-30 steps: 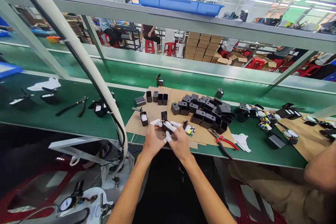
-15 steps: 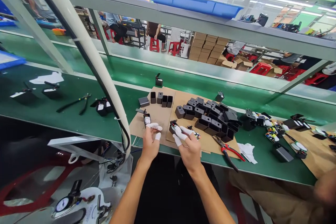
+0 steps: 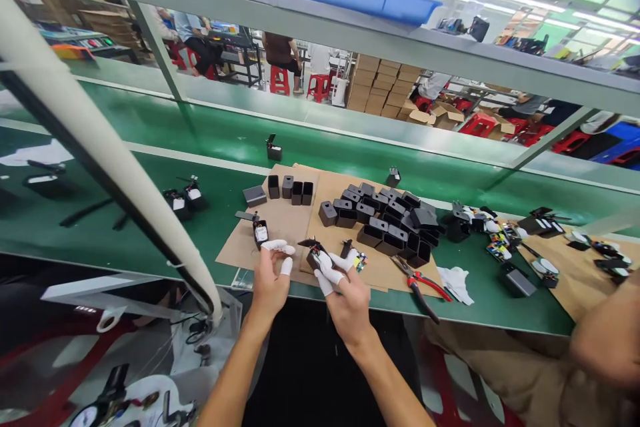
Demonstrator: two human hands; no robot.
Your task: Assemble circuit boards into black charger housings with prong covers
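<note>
My right hand [image 3: 345,287], with white finger cots on the fingertips, grips a small black adapter part [image 3: 314,255] with wires, just above the cardboard sheet [image 3: 285,223]. My left hand [image 3: 269,277], also in finger cots, hovers a little to its left with fingers apart and nothing in it. Another black part with a white label [image 3: 260,232] stands just beyond my left hand. A small circuit board [image 3: 361,260] lies right of my right hand. A heap of black plastic housings [image 3: 390,217] covers the cardboard farther back.
Red-handled cutters [image 3: 419,283] lie right of the cardboard, next to a white cloth [image 3: 455,277]. A thick white hose [image 3: 100,147] crosses at the left. More parts and tools lie on the green bench [image 3: 225,213]. Another person's arm [image 3: 607,340] is at the right edge.
My two hands held the part together a second ago. The left hand has let go and moved left, and the right hand now holds the part alone. The camera shifted slightly right.
</note>
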